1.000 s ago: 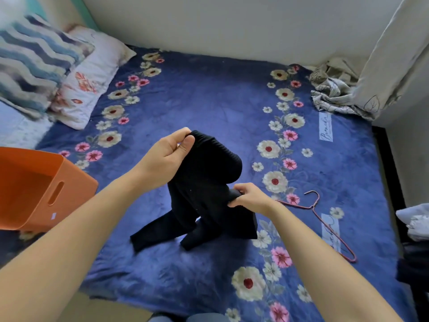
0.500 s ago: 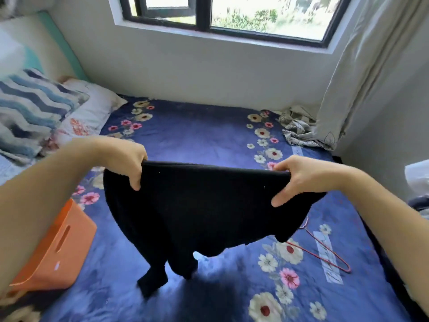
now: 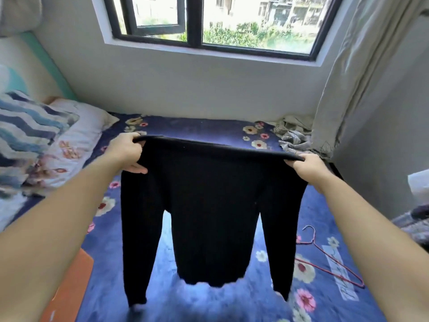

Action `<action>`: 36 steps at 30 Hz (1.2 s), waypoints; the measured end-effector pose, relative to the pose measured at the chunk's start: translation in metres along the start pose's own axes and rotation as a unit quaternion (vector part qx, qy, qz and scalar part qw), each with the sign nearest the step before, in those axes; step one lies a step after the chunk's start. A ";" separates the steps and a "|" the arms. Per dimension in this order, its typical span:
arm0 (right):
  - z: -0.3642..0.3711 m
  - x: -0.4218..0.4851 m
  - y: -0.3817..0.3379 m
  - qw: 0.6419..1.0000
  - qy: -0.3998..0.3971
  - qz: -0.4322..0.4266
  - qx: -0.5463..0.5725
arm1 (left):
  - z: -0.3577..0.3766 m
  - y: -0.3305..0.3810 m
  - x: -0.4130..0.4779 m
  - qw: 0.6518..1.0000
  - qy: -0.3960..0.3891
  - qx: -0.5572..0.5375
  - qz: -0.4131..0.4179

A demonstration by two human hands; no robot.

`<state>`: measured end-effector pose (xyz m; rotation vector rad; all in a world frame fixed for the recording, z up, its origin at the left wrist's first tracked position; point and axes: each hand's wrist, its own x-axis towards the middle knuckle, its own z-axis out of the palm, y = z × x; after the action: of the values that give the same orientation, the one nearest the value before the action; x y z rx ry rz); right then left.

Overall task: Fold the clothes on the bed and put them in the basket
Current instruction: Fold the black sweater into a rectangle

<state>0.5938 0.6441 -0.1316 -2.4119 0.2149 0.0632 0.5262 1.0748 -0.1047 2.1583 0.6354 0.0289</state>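
Observation:
A black long-sleeved top [image 3: 213,205] hangs spread out in the air above the bed [image 3: 199,129]. My left hand [image 3: 126,152] grips its left shoulder and my right hand [image 3: 308,167] grips its right shoulder, stretching the upper edge taut between them. Both sleeves dangle down at the sides, and the hem floats just over the blue flowered blanket. Only an orange corner of the basket [image 3: 69,293] shows at the lower left, partly hidden behind my left forearm.
A red wire hanger [image 3: 329,259] lies on the blanket at the right. Pillows [image 3: 46,145] are stacked at the left. Crumpled patterned cloth [image 3: 292,135] sits in the far right corner under a curtain [image 3: 362,73]. A window fills the wall ahead.
I have raised the black top off the blanket and pulled it wide open by its shoulders. The view has tilted upward, bringing the window in and pushing the basket mostly out of sight.

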 end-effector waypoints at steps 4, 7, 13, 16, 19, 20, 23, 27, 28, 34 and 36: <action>-0.004 0.015 -0.026 0.984 0.140 -0.101 -0.048 | 0.016 0.015 0.013 0.976 0.199 -0.059 0.059; -0.022 0.020 -0.049 0.938 0.221 -0.243 -0.111 | 0.016 0.027 0.005 0.941 0.285 -0.072 0.166; -0.034 0.014 -0.031 0.880 0.202 -0.392 -0.174 | 0.023 -0.035 -0.004 0.894 0.276 -0.004 0.352; -0.004 0.004 0.009 0.861 0.138 -0.419 -0.254 | 0.054 -0.097 -0.018 0.917 0.229 0.039 0.323; 0.055 -0.016 0.065 0.865 0.072 -0.406 -0.285 | 0.101 -0.173 -0.037 0.953 0.179 0.054 0.240; 0.078 -0.026 0.086 0.869 0.043 -0.394 -0.294 | 0.116 -0.200 -0.045 0.963 0.155 0.067 0.208; 0.155 -0.054 0.162 0.880 -0.071 -0.340 -0.323 | 0.164 -0.286 -0.070 0.976 0.053 0.168 0.129; 0.236 -0.112 0.249 0.856 -0.191 -0.276 -0.393 | 0.219 -0.388 -0.107 0.935 -0.098 0.322 0.107; 0.254 -0.129 0.270 0.855 -0.213 -0.255 -0.397 | 0.234 -0.410 -0.119 0.923 -0.116 0.355 0.096; 0.301 -0.181 0.310 0.792 -0.339 -0.134 -0.491 | 0.276 -0.463 -0.156 0.885 -0.138 0.441 0.056; 0.307 -0.175 0.296 0.802 -0.377 -0.056 -0.461 | 0.289 -0.449 -0.155 0.908 -0.078 0.410 0.025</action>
<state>0.3742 0.6518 -0.5369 -3.0712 -0.4406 1.3205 0.2673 1.0150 -0.5927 2.9433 0.5479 -0.4568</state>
